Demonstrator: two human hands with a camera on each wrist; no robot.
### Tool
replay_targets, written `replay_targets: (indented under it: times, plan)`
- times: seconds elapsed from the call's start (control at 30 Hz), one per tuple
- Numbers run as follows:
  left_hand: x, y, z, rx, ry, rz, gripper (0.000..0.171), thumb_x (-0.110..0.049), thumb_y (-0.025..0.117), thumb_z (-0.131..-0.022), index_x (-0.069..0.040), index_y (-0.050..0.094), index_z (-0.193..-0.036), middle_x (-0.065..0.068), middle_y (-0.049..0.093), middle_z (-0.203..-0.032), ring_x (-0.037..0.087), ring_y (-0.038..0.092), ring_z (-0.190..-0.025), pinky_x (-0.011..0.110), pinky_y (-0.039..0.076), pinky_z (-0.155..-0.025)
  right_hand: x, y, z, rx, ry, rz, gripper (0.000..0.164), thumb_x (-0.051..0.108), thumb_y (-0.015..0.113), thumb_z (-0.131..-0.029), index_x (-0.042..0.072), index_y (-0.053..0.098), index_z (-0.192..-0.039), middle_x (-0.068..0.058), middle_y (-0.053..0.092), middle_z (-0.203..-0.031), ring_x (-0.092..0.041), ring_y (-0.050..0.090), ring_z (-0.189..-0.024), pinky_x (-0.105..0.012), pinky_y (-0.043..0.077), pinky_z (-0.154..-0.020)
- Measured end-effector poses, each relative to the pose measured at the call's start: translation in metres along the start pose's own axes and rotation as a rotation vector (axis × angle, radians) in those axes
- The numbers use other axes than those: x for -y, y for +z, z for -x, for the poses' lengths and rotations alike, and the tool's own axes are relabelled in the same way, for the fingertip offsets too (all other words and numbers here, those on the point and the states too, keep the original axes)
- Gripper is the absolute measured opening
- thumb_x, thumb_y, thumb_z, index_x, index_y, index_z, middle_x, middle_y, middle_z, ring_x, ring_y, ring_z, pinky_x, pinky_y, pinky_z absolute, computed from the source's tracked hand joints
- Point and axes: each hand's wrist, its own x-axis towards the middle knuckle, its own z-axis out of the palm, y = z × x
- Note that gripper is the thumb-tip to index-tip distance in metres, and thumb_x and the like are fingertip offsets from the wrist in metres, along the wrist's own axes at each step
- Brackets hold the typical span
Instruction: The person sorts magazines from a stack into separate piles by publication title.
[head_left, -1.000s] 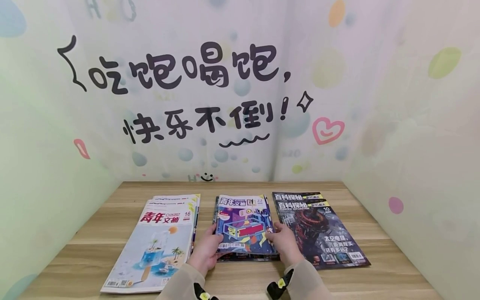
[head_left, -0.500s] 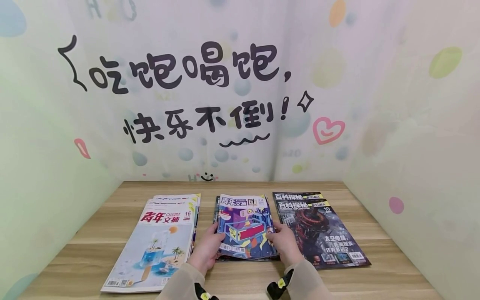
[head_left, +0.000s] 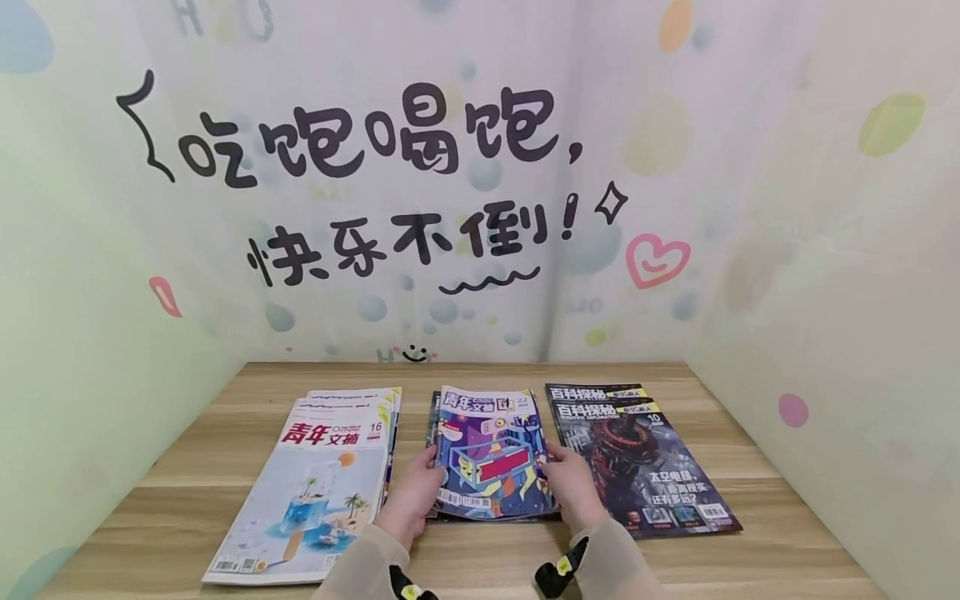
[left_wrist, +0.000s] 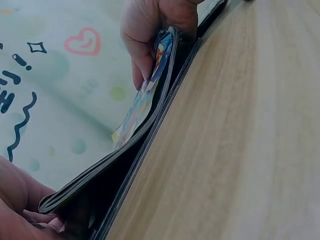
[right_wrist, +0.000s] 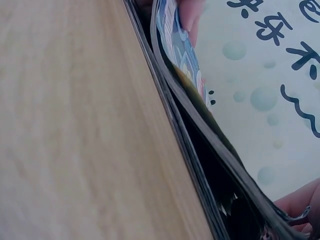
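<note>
Between both hands is a purple magazine (head_left: 491, 458) with a colourful cover, lying over a darker magazine (head_left: 433, 417) whose left edge peeks out. My left hand (head_left: 411, 493) grips its left side, thumb on the cover. At the opposite side my right hand (head_left: 573, 486) holds it the same way. From the left wrist view, the held magazine (left_wrist: 122, 152) bends, its side edges lifted off the dark stack (left_wrist: 150, 135) beneath, with fingers tucked into the gap. In the right wrist view a dark gap also shows under the lifted magazine (right_wrist: 212, 132).
To the left lies a pile of magazines (head_left: 300, 492) with a pale beach-and-popsicle cover. Dark magazines (head_left: 637, 467) overlap on the right, close to the right hand. All rest on a wood-grain table (head_left: 487, 567), enclosed by a printed back wall (head_left: 480, 325) and side walls.
The purple magazine has shifted slightly toward the person and turned a little, its side edges now raised. Both hands have stayed nearly in place at its sides.
</note>
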Motion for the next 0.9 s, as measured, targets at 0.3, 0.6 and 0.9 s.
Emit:
replay_targets:
  times: [0.3,0.6,0.9]
  plan:
    - [0.001,0.000,-0.001,0.000,0.014,0.009,0.057,0.003,0.042,-0.092,0.009,0.026,-0.146,0.032,0.036,-0.143,0.042,0.044,-0.126,0.053,0.034,-0.106,0.000,0.000,0.001,0.004,-0.055,0.015,0.054,-0.009,0.042,-0.086,-0.008,0.042,-0.140,-0.028,0.051,-0.130,-0.029,0.056,-0.096,-0.037,0.049,-0.075]
    - [-0.002,0.001,-0.001,-0.021,0.005,0.043,0.058,0.005,0.039,-0.092,0.005,0.025,-0.148,0.030,0.034,-0.146,0.041,0.042,-0.128,0.053,0.033,-0.107,0.002,-0.003,0.003,-0.004,-0.100,-0.001,0.057,-0.012,0.041,-0.082,-0.009,0.043,-0.139,-0.027,0.057,-0.120,-0.027,0.057,-0.089,-0.033,0.050,-0.068]
    - [-0.011,-0.011,0.007,-0.015,0.012,0.094,0.060,0.005,0.043,-0.089,0.008,0.026,-0.147,0.030,0.039,-0.142,0.039,0.047,-0.122,0.050,0.039,-0.103,0.016,-0.002,0.013,0.015,-0.078,-0.045,0.053,-0.006,0.045,-0.088,-0.004,0.043,-0.141,-0.025,0.057,-0.122,-0.027,0.058,-0.092,-0.034,0.051,-0.072]
